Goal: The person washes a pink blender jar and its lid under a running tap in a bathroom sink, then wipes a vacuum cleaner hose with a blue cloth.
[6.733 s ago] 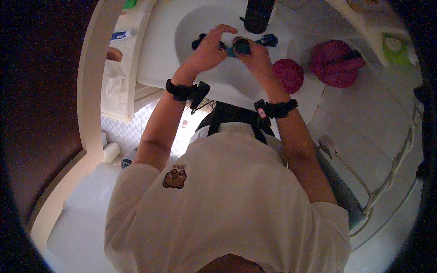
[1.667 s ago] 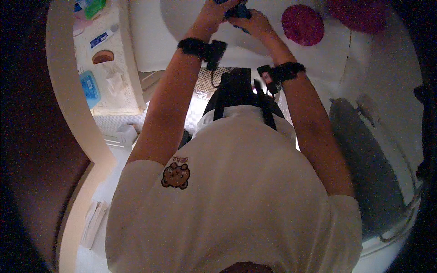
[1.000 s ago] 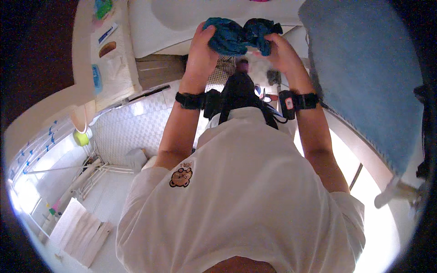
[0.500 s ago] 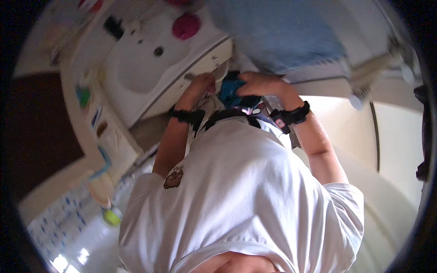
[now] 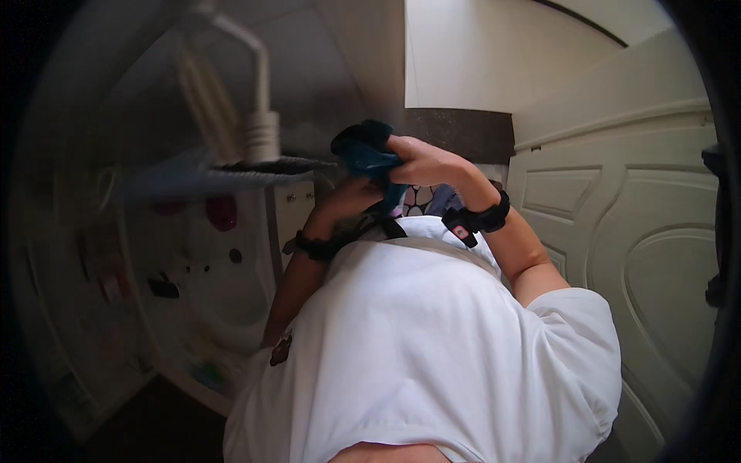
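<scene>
A crumpled teal cloth [image 5: 363,157], dark along its upper end, is held up in front of my waist. My right hand [image 5: 423,163] grips its right side, with the thumb and fingers closed round the fabric. Part of the cloth hangs below that hand toward my shirt. My left hand [image 5: 351,198] is just below and left of the cloth, against its lower part. Its fingers are in shadow, blurred and partly hidden by the fabric.
A white panelled door [image 5: 587,193] stands on the right. To the left is a white washbasin [image 5: 231,301] with a round pink-red item [image 5: 221,212] by it. A blue towel [image 5: 185,181] hangs near a pale wall fitting [image 5: 262,135] at upper left. Pebble-patterned flooring [image 5: 418,199] shows below my hands.
My view has turned right, away from the washbasin, and the door has come into sight. My left hand, apart from the cloth before, is now against it. My right hand still holds the cloth.
</scene>
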